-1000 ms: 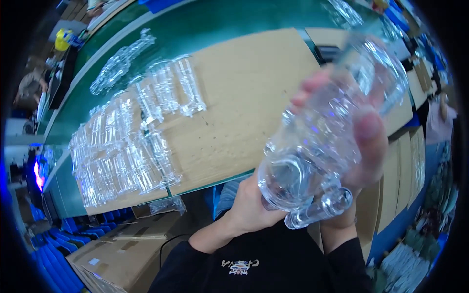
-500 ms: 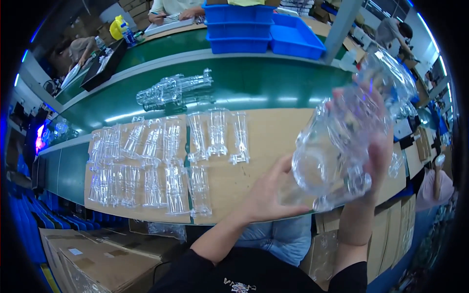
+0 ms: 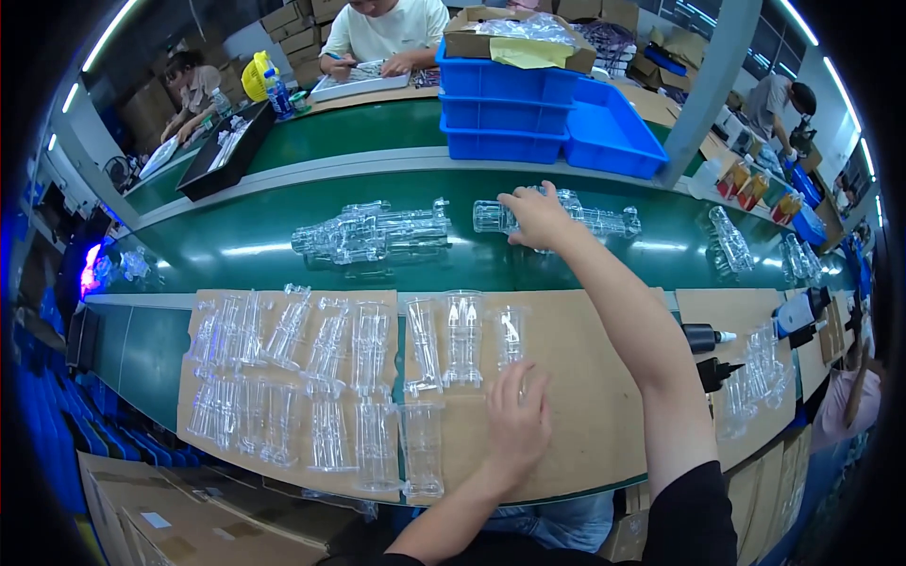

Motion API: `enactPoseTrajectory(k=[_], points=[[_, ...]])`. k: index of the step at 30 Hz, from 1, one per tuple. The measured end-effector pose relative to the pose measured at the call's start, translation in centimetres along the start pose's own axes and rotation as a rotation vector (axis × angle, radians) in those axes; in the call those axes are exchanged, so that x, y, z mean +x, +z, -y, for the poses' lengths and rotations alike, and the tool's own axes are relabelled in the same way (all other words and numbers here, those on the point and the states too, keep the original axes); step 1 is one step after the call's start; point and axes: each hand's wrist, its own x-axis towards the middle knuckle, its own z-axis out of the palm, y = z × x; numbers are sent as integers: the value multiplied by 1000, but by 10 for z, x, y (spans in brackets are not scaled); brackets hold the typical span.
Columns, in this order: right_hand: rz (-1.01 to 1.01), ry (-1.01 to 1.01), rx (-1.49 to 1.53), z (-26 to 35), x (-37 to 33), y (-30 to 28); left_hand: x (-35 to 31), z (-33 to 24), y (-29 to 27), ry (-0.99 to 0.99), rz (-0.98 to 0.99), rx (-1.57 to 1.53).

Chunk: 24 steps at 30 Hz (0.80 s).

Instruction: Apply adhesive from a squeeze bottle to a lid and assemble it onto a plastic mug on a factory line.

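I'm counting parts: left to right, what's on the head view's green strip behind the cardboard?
Clear plastic cluster, long clear plastic assembly, second assembly under the right hand, slanted clear piece, grouped clear pieces.

Bright tube lights (image 3: 109,36) at upper corners, glare streaking the green surface (image 3: 453,270), edges bowed, corners black

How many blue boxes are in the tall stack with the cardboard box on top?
3: the top blue box under the cardboard box, the middle one, and the bottom one. Others might hide behind.
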Motion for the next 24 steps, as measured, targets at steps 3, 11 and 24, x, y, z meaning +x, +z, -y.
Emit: enactPoseTrajectory(k=[3, 11, 24], points=[[55, -8, 5, -2, 17, 32, 0, 1, -2, -47, 21, -23], [-354, -17, 121, 8, -17, 27, 5, -3, -5, 34, 75, 137], [-1174, 806, 1617, 49, -401, 14, 19, -20, 12, -56, 223, -75]])
